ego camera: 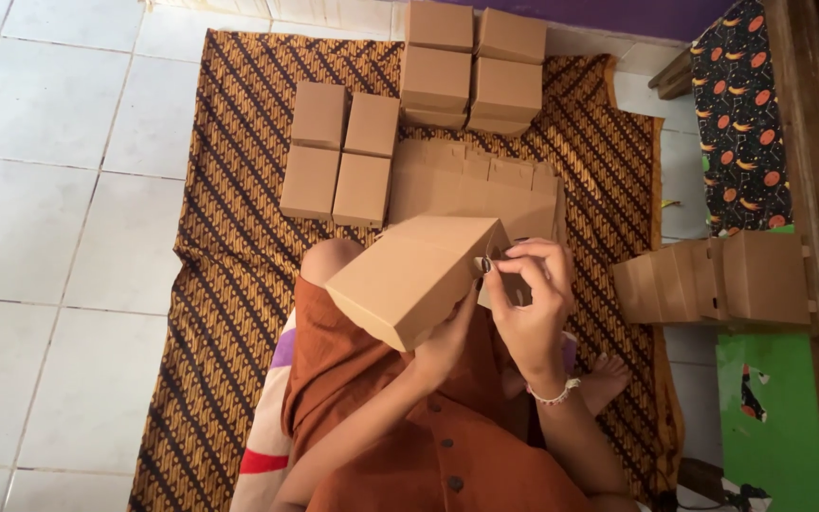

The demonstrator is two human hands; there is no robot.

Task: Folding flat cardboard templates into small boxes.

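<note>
Held over the lap, a plain brown cardboard box is nearly formed: left hand grips it from below, right hand pinches its end flap shut. Left of the box and beyond it stand finished boxes, matte and square-edged; right of it lie flat blanks, still unfolded, beside the patterned cloth

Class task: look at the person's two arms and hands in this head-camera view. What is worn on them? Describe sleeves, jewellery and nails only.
Both forearms are bare; no sleeve shows on either. The right hand has a bracelet of small pale beads at the wrist. The left hand wears no band or ring that can be seen. A fingertip near the box shows a dark nail; other nails are too small to judge.
</note>
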